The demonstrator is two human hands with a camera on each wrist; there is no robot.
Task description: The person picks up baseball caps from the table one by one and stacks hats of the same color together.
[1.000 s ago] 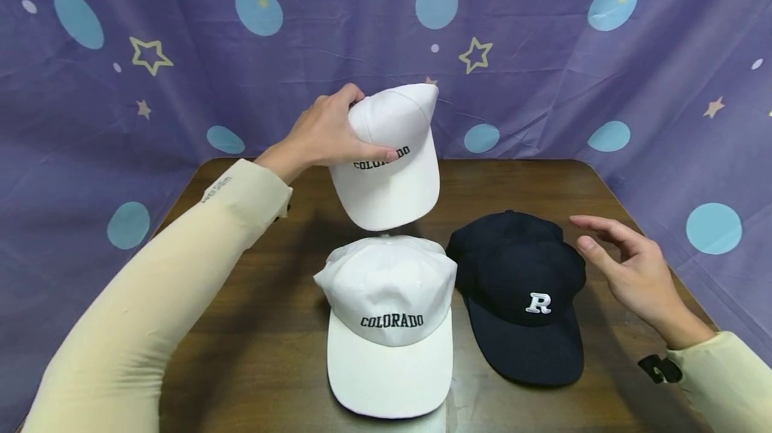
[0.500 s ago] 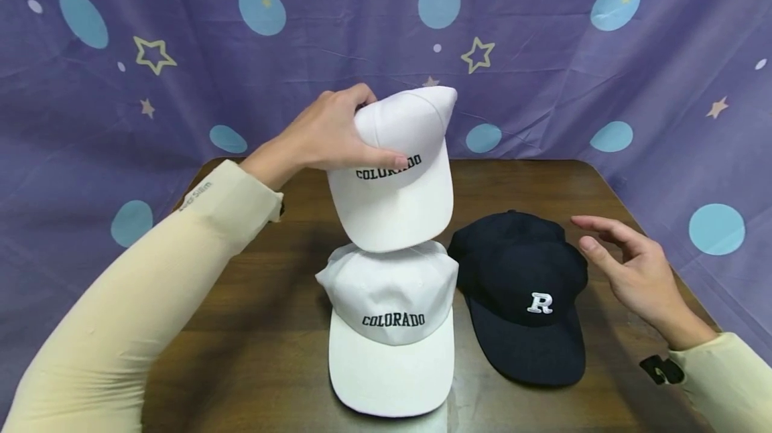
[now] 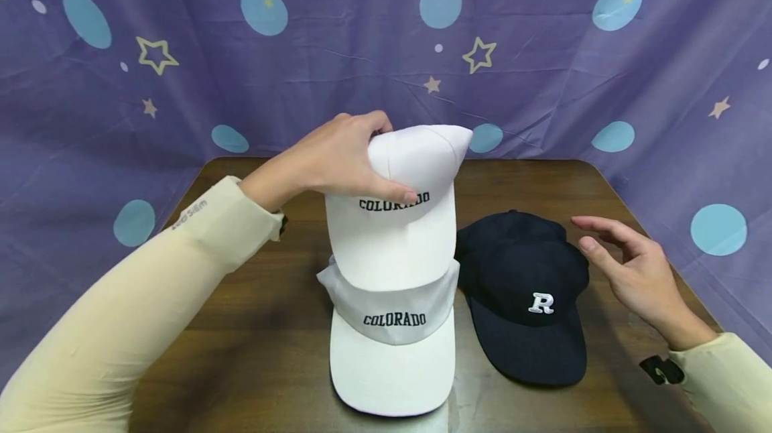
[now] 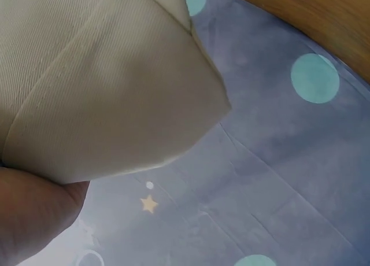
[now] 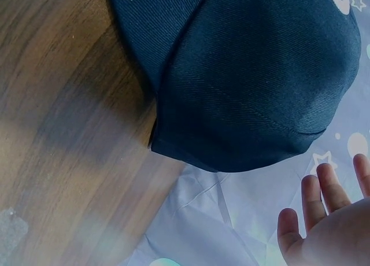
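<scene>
My left hand (image 3: 340, 161) grips a white cap (image 3: 392, 245) by its crown, the thumb lying across the black COLORADO lettering. This held cap also fills the upper left of the left wrist view, its cloth (image 4: 115, 92) folding to a point. Below it a second white COLORADO cap (image 3: 392, 379) sits on the table, the held brim overlapping its crown in the head view. To the right lies a navy cap (image 3: 525, 279) with a white R. My right hand (image 3: 639, 272) is beside the navy cap with fingers loosely extended, holding nothing; the right wrist view shows its fingers (image 5: 312, 202) near that cap.
A brown wooden table (image 3: 253, 352) with rounded far corners bears the caps. Behind it hangs a purple curtain (image 3: 338, 51) with stars and blue dots. Light sleeves (image 3: 151, 272) cover both arms.
My left hand has lowered the white cap, slightly rightward and toward me, until its brim overlaps the lower white cap's crown. The right hand and navy cap have stayed in place.
</scene>
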